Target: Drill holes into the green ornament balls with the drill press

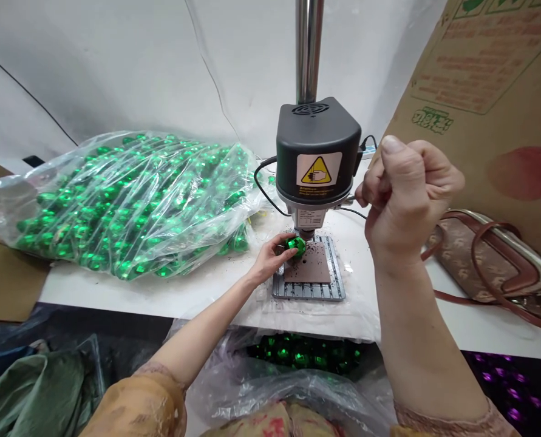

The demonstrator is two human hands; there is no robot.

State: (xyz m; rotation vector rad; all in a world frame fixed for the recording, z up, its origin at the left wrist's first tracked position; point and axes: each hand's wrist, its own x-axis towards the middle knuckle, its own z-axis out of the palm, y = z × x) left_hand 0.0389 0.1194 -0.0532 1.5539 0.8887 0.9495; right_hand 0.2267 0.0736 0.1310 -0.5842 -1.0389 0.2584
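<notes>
My left hand point(271, 260) pinches a shiny green faceted ball point(296, 246) between thumb and fingers, right beneath the chuck point(306, 233) of a small bench drill press point(318, 136). The drill bit is hidden from me. Under the ball lies a brown square board point(313, 273) with a dark hole, on a slotted metal base point(310, 293) strewn with dark shavings. Raised at the right side of the machine, my right hand point(409, 191) is closed in a fist round the drill press handle, whose short metal end point(351, 199) shows beside the fingers.
A big clear plastic bag point(138, 206) of green balls lies on the white table point(115, 296) at left. More green balls point(306, 353) sit in plastic below the table edge. A brown handbag point(493, 261) and a cardboard box point(493, 121) stand at right. Purple balls point(516, 388) show lower right.
</notes>
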